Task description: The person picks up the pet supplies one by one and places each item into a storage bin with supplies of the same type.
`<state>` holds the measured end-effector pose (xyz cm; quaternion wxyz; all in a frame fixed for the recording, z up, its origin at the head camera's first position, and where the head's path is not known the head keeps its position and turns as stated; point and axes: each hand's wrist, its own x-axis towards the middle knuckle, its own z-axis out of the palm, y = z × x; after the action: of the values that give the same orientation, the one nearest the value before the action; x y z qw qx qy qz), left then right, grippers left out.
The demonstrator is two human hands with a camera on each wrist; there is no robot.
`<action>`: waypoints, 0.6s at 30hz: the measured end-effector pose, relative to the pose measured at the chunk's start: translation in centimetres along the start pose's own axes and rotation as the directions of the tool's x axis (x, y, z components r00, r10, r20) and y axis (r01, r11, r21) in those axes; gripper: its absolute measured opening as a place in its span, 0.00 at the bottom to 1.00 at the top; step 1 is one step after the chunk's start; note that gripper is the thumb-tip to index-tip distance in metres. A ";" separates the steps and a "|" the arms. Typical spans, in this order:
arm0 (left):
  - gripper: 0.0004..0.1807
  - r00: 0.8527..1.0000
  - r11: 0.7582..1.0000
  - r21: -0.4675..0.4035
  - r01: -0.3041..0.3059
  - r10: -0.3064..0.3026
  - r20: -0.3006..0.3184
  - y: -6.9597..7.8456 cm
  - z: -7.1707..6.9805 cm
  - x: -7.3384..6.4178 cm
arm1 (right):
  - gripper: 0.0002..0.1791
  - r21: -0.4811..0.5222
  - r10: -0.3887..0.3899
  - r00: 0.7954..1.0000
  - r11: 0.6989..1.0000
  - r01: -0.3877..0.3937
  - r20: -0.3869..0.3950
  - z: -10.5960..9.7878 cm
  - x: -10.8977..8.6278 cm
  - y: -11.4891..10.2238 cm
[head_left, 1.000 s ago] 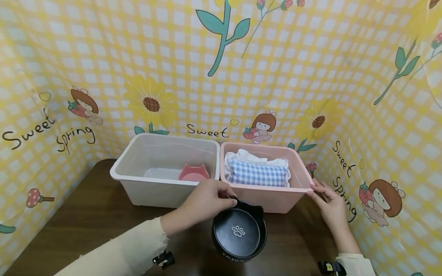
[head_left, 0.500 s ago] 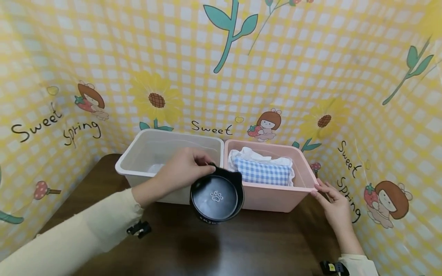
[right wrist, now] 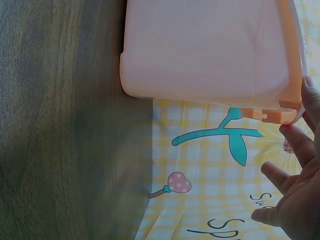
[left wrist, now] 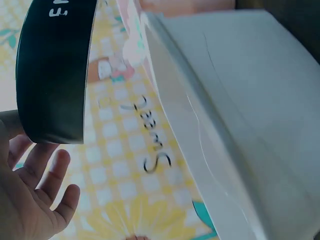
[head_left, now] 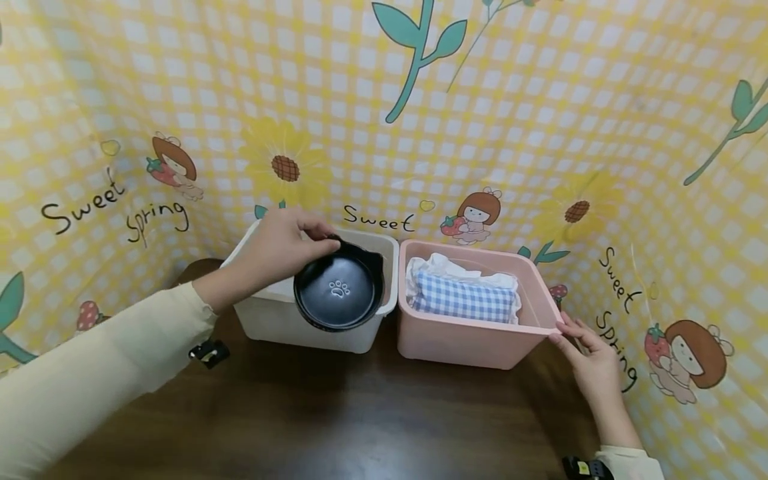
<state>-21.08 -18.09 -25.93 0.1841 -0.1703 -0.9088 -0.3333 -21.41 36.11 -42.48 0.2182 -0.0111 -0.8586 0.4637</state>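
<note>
My left hand pinches a black pet bowl by its rim, near one of its cat-ear points. A white paw print marks the inside of the bowl, which is tilted toward the head camera and overlaps the front rim of the white bin. In the left wrist view the side of the bowl shows lettering, apart from the bin wall. At the right, my right hand grips the front corner of the pink bin with thumb and fingertips. A blue-checked cloth bundle with white ruffles lies inside that bin.
Both bins stand side by side on a dark wooden table, with a small gap at their front. Behind and beside them hangs a yellow-checked cloth with flowers and printed figures. The bowl and left hand hide most of the white bin's inside.
My left hand has lifted the black bowl up and left, from in front of the bins to over the white bin's front rim. The right hand keeps its hold on the pink bin's corner.
</note>
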 end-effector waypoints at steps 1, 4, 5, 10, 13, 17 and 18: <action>0.05 1.000 1.000 -0.010 -0.010 0.010 -0.014 -0.4 -0.2 0.2 | 0.21 0.004 0.004 1.000 1.000 -0.004 0.003 0.0 0.0 0.0; 0.04 0.999 1.000 -0.012 -0.019 0.019 -0.048 -1.5 -0.6 1.1 | 0.21 0.009 0.016 1.000 1.000 -0.016 0.005 -0.2 -0.1 0.3; 0.04 0.998 1.000 -0.007 -0.021 0.020 -0.053 -1.9 -0.8 1.3 | 0.22 0.003 0.022 1.000 1.000 -0.022 0.004 -0.2 -0.1 0.4; 0.07 0.998 1.000 0.024 -0.009 0.010 -0.061 -3.7 -1.7 2.5 | 0.22 -0.029 0.037 0.999 0.999 -0.037 0.010 -0.4 0.1 0.4; 0.07 0.996 0.999 0.048 -0.011 0.016 -0.093 -4.5 -2.3 3.1 | 0.23 -0.024 0.032 0.999 0.999 -0.032 0.026 -0.3 0.3 0.1; 0.06 0.995 0.998 0.056 0.007 -0.002 -0.102 -5.5 -2.7 3.5 | 0.24 -0.027 0.052 0.998 0.998 -0.052 0.027 -0.3 0.2 -0.2; 0.06 0.995 0.998 0.056 0.017 -0.012 -0.096 -5.8 -2.8 3.6 | 0.24 -0.030 0.055 0.998 0.998 -0.055 0.025 -0.2 0.3 -0.3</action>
<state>-26.09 -23.46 -25.49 0.2296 -0.1423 -0.9094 -0.3164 -21.48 36.18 -42.01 0.1943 -0.0319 -0.8674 0.4570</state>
